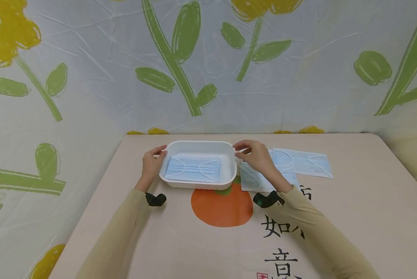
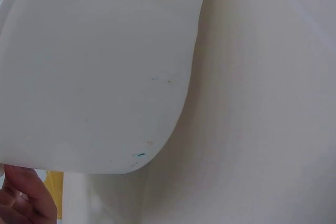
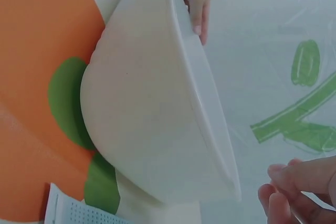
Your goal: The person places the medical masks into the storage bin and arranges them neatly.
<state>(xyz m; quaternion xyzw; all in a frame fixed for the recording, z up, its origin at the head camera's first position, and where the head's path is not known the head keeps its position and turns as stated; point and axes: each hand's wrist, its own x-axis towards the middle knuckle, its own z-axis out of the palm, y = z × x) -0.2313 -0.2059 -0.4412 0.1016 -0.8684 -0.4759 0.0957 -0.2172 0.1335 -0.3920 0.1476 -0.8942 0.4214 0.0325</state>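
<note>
A white rectangular tray [image 1: 198, 185] stands on the table with a pleated blue face mask [image 1: 192, 169] with white ear loops lying in it. At the tray's left end, my left hand [image 1: 151, 162] pinches the rim. In the right wrist view, the fingers of that left hand [image 3: 197, 11] reach over the far rim. My right hand [image 1: 255, 154] is by the right end. Its fingers [image 3: 299, 179] are loosely bent and stand a little apart from the tray wall [image 3: 142, 87], holding nothing. Below the right hand lie more blue face masks [image 1: 253, 178], partly covered by it.
Another face mask [image 1: 304, 162] lies overlapping at the right. The pale table cover [image 1: 180, 240] bears a printed orange fruit [image 1: 222, 209] and black characters. A cloth with printed flowers [image 1: 107, 77] hangs behind the table's far edge. Black wrist devices [image 1: 265, 199] sit on both wrists.
</note>
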